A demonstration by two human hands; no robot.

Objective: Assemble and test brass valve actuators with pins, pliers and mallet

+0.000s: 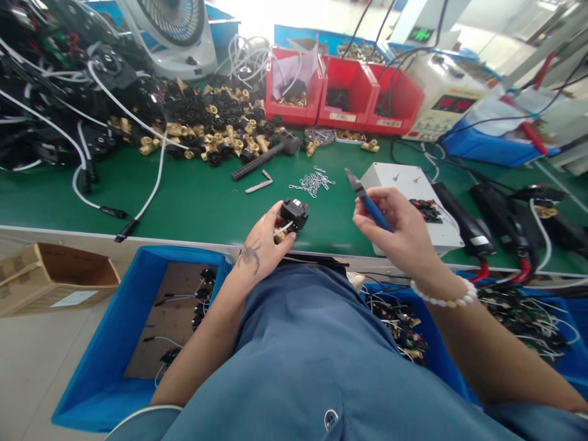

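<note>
My left hand (266,240) is closed around a small black housing (294,214) with a brass fitting beneath it and a bit of white cable. It holds this just above the front edge of the green bench. In my right hand (399,225) is a pair of blue-handled pliers (374,209), the metal jaws pointing up and to the left, apart from the housing. Beyond my hands lies a small heap of wire clips (313,182). A black hammer (271,153) and a bent metal piece (260,184) rest left of the clips.
Brass fittings (215,141) and black parts pile up at the back left. Red bins (344,92) stand behind. A white box with switches (390,174) sits by my right hand, near black power drivers (463,220). Blue crates (98,361) flank me below the bench.
</note>
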